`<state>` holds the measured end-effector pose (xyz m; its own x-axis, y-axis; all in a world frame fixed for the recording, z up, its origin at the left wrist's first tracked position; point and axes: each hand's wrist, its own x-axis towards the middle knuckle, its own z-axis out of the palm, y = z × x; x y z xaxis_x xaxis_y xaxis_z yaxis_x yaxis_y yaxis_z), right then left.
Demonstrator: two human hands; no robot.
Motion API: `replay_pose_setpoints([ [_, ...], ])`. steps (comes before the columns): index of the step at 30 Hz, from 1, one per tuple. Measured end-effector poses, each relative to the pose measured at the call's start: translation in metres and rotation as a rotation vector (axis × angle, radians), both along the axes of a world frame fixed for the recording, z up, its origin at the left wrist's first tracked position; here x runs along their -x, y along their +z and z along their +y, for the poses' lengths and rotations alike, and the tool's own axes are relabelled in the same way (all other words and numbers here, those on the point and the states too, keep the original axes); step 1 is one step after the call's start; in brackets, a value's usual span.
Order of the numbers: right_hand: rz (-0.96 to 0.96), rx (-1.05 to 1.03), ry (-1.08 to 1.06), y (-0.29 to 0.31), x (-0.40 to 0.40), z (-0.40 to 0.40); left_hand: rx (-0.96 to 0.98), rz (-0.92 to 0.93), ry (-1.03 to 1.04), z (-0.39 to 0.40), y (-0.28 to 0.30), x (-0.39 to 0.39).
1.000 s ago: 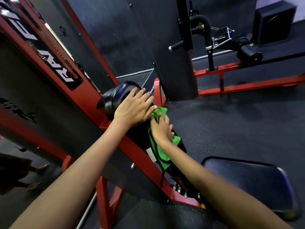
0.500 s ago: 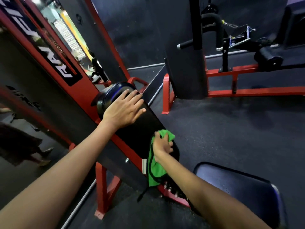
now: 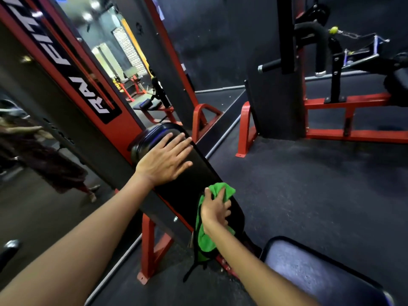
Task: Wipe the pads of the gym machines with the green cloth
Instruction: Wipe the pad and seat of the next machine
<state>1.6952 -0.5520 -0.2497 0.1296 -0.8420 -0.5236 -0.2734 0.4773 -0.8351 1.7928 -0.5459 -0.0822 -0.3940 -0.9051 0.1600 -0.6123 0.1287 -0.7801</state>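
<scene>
A long black back pad (image 3: 187,186) slopes down from a red machine frame in the middle of the view. My left hand (image 3: 165,162) rests flat on its upper part, fingers spread and straight. Lower down, my right hand (image 3: 215,209) presses the green cloth (image 3: 205,239) against the pad's lower right side, thumb and fingers spread over it. The cloth bunches above the fingers and hangs below the wrist. A black seat pad (image 3: 318,274) lies at the lower right, under my right forearm.
The red frame (image 3: 123,127) with a white-lettered panel rises at the left beside a mirror. Another red and black machine (image 3: 331,102) with a black upright and handles stands at the back right. Dark rubber floor (image 3: 309,184) lies between them.
My right hand slid the green cloth down the back pad, from near my left hand to the lower part. My left hand stayed on the pad's top.
</scene>
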Motion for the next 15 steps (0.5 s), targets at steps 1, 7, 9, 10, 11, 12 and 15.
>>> replay_pose_setpoints([
  [1, 0.03, 0.121, 0.041, 0.001, -0.002, 0.005, -0.006, -0.011, 0.013, 0.001, 0.0, -0.001],
  [7, -0.007, 0.064, -0.056, -0.063, 0.019, 0.001, -0.031, -0.05, 0.069, -0.001, -0.001, -0.002],
  [9, -0.072, -0.203, -0.136, -0.073, 0.024, -0.013, -0.032, -0.061, 0.084, -0.001, 0.0, -0.002],
  [10, -0.091, -0.254, -0.151, -0.069, 0.025, -0.019, -0.031, -0.062, 0.087, -0.001, -0.001, -0.002],
  [11, -0.097, -0.247, -0.142, -0.06, 0.023, -0.022, -0.03, -0.061, 0.088, -0.001, -0.002, -0.002],
  [12, -0.092, -0.192, -0.11, -0.049, 0.02, -0.023, -0.027, -0.064, 0.089, -0.001, -0.002, -0.003],
  [15, -0.014, 0.106, 0.028, -0.016, 0.005, -0.013, -0.032, -0.078, 0.11, -0.002, -0.002, -0.003],
])
